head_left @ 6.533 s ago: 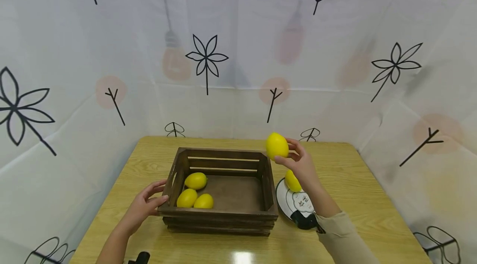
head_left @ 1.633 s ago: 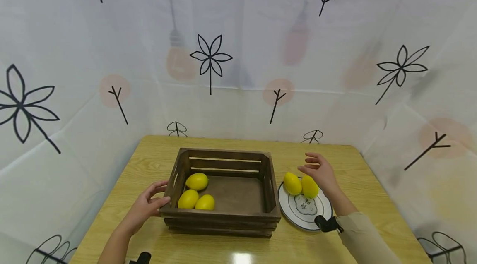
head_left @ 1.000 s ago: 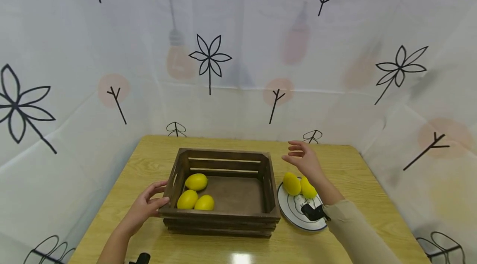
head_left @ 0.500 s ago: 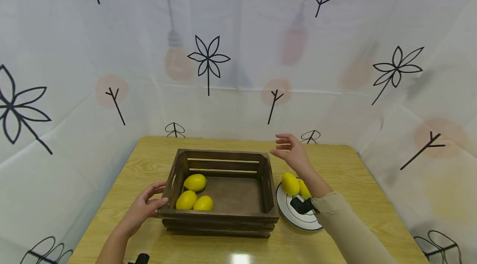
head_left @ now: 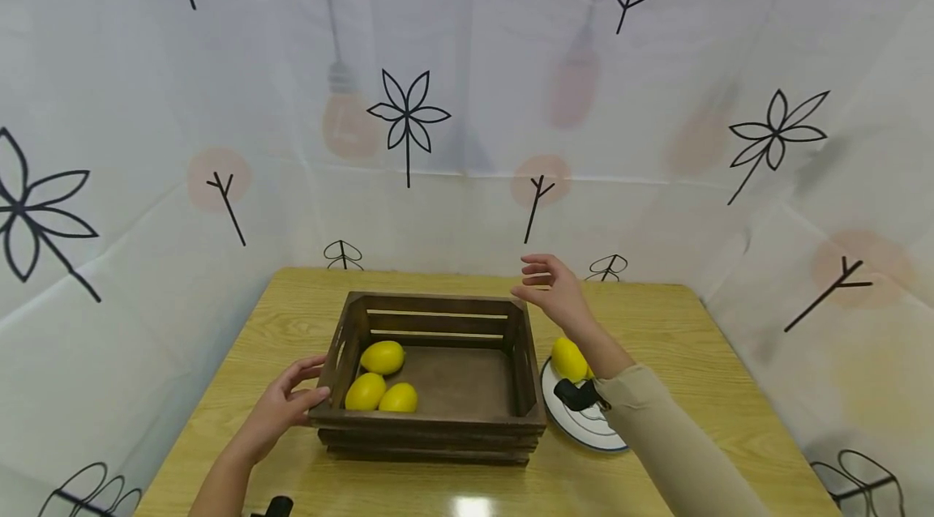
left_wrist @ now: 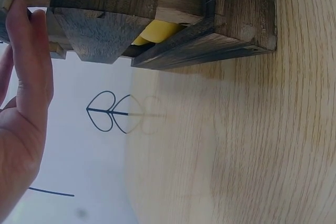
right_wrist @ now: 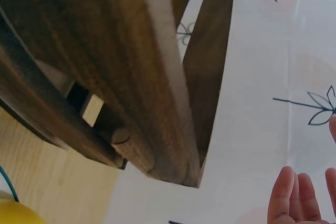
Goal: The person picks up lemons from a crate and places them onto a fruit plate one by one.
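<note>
My left hand (head_left: 290, 394) rests against the left side of a dark brown slatted wooden crate (head_left: 438, 423), fingers fairly straight. In the left wrist view those fingers (left_wrist: 34, 61) touch the crate's wood. Three yellow lemons (head_left: 383, 357) lie inside the crate at its left. My right hand (head_left: 556, 290) hovers by the crate's back right corner, fingers loosely bent, holding nothing. Under the right forearm, a lemon (head_left: 569, 360) sits on a white plate (head_left: 586, 429) with a dark rim. A second lemon there is almost wholly hidden by the arm.
The wooden table (head_left: 292, 314) carries the crate and plate, with a patterned white cloth (head_left: 467, 39) hanging behind. A black device (head_left: 576, 395) is strapped at the right wrist, partly covering the plate. Another black piece (head_left: 277, 507) shows at the lower left.
Earlier my right hand held a lemon by the crate's right edge; that lemon then lay on the plate, released. Since then the empty hand has moved left and back. My left hand stayed.
</note>
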A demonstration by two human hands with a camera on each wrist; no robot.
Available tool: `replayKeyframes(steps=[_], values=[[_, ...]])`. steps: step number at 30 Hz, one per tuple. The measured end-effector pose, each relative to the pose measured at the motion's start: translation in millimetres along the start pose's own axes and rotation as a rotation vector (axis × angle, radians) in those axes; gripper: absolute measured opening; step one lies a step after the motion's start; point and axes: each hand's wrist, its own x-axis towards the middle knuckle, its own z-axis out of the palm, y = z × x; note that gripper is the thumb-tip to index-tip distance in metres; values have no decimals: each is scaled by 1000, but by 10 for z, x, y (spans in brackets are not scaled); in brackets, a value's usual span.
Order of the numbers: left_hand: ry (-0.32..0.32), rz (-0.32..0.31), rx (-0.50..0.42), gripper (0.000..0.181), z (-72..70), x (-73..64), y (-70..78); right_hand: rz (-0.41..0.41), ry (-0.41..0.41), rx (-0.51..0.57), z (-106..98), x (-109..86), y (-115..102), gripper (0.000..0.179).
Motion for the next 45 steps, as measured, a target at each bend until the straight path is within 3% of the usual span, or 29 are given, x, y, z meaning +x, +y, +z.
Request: replayKeyframes(steps=[29,45], values=[[-3,5,11,56,-22,4,4,-38,-98,88,461,199,-300,51],[6,5,9,55,-16,4,-8,-39,-149,88,792,309,-192,46]])
